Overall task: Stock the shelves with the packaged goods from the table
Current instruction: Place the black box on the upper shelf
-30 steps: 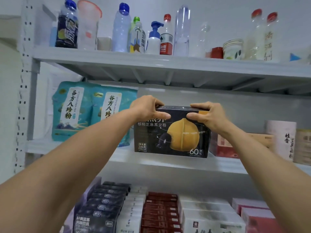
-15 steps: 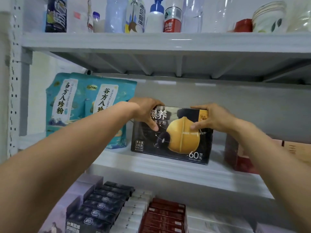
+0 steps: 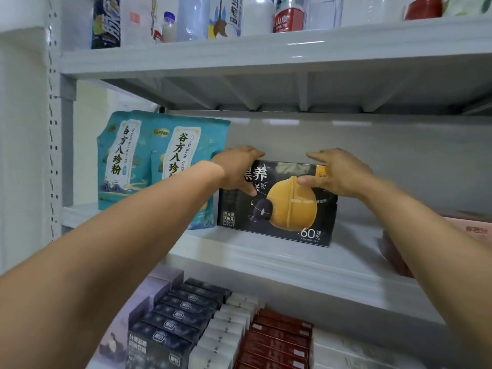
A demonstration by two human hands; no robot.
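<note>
Standing upright on the middle shelf [image 3: 266,253], the black box [image 3: 279,211] rests just beside two teal pouches [image 3: 165,161] on its left. Left hand [image 3: 237,169] grips the box's upper left corner, fingers curled over the top edge and thumb on the front face. Right hand [image 3: 343,174] pinches the upper right corner likewise. Rows of dark cartons [image 3: 181,315] and red cartons [image 3: 282,336] fill the shelf below.

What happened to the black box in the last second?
The black box moved from the front edge of the middle shelf to further back, and now sits flat beside the teal bags. The left hand and right hand kept their grip on its top corners. The bags stayed put.
</note>
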